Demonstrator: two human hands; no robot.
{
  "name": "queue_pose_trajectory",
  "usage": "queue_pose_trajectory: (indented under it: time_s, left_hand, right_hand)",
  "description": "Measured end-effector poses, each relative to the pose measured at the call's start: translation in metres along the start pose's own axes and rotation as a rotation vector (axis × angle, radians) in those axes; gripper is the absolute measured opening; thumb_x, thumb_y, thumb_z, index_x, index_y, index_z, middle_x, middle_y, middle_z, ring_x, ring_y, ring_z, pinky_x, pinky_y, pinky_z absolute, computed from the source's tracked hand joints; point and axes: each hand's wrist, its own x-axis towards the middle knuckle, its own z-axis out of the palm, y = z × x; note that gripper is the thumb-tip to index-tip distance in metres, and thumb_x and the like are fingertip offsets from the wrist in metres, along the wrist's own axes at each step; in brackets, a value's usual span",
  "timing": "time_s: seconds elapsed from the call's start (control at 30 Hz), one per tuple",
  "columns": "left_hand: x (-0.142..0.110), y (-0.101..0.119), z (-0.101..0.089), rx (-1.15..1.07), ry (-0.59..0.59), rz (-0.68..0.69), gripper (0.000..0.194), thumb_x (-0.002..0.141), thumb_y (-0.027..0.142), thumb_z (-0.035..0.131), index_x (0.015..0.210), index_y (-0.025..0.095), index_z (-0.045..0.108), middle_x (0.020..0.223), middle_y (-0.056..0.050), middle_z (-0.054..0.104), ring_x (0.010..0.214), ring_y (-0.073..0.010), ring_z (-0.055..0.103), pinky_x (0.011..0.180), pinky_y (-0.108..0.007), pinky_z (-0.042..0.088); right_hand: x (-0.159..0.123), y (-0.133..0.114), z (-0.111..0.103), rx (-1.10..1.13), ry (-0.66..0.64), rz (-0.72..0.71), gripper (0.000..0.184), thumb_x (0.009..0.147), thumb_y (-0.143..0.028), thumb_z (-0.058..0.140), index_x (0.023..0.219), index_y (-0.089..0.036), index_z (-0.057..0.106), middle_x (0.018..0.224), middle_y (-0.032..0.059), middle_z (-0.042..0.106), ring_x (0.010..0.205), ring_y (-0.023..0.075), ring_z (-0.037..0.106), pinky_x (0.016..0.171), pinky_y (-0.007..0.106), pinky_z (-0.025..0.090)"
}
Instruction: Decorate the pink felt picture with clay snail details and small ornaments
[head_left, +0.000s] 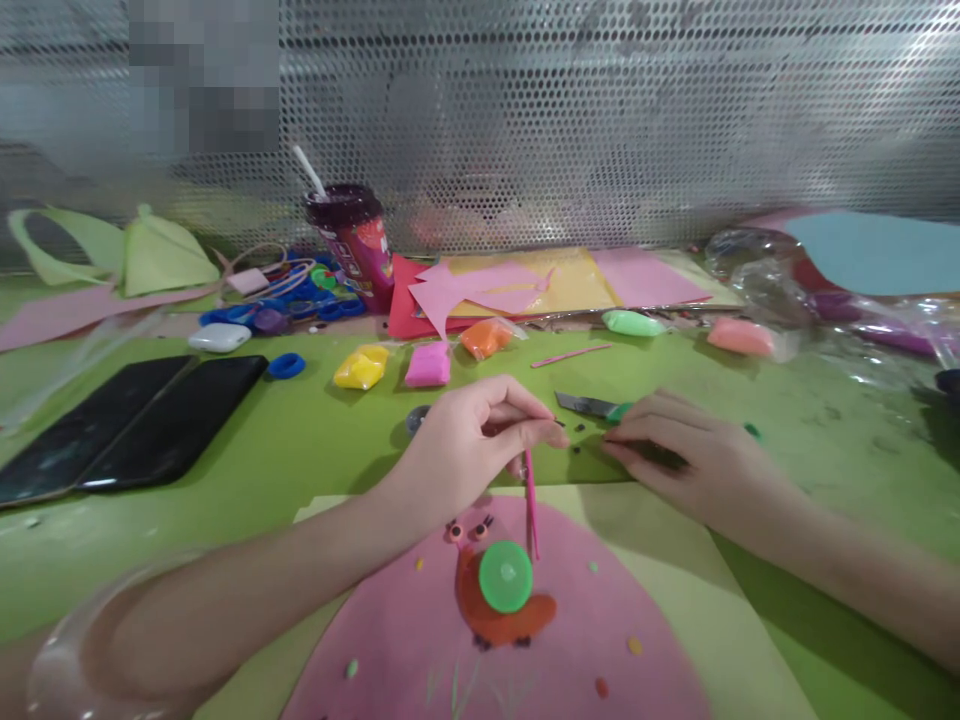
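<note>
Left hand (491, 420): thumb and fingertips pinched together above top edge of pink paper disc (397, 630); tiny dark speck at the tips.
Pink strip (532, 510): hangs below left hand, top end hidden behind its thumb; can't tell if gripped.
Right hand (675, 445): well apart from left, low over table; thumb and index tips close, can't tell if they meet or hold anything.
Cutter (589, 405): just beyond right fingertips, blade pointing toward left hand, handle partly behind right hand.
Dark bits (580, 428): on table between both hands.
Orange figure (502, 628): on pink disc, nearer the wearer than left hand; two eyes on top.
Green round piece (505, 577): on orange figure, just beside strip's lower end.
Cream sheet (727, 620): under pink disc, below both hands.
Wrapped packs: yellow pack (361, 368), pink pack (428, 364), orange pack (486, 339), past left hand.
Second pink strip (571, 355): past the gap between hands.
Dark phones (176, 420): side by side, left of left hand.
</note>
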Motion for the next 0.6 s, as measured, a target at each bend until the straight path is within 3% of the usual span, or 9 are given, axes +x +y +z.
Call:
queue_pose_trajectory:
  time_s: [0.17,0.4,0.6]
  left_hand:
    - [-0.0013,-0.0023,0.0003,0.003,-0.010,-0.002,0.014,0.078,0.031,0.062,0.078,0.019,0.056,0.078,-0.001,0.070,0.061,-0.0123,0.061,0.052,-0.022,0.048]
    - [-0.0015,0.0042,0.0022,0.022,0.038,-0.019,0.015,0.074,0.030,0.065,0.075,0.018,0.056,0.071,0.001,0.069,0.047,-0.0073,0.053,0.048,-0.020,0.045]
    - [-0.0021,0.0049,0.0016,0.002,0.037,-0.029,0.012,0.077,0.027,0.062,0.076,0.018,0.054,0.074,0.001,0.070,0.046,-0.0061,0.052,0.048,-0.018,0.044]
  right_hand:
    - [0.0003,0.0007,-0.0002,0.015,-0.037,-0.011,0.008,0.085,-0.012,0.050,0.084,-0.017,0.057,0.078,0.0058,0.060,0.073,0.0157,0.054,0.063,0.030,0.048]
    - [-0.0002,0.0009,-0.0003,0.030,-0.033,0.014,0.007,0.084,-0.013,0.053,0.084,-0.017,0.059,0.079,0.0065,0.061,0.074,0.0166,0.053,0.066,0.032,0.047]
    - [-0.0033,0.0036,-0.0008,0.032,-0.073,0.044,0.010,0.086,-0.014,0.052,0.083,-0.017,0.061,0.079,0.0052,0.062,0.075,0.0166,0.052,0.067,0.031,0.043]
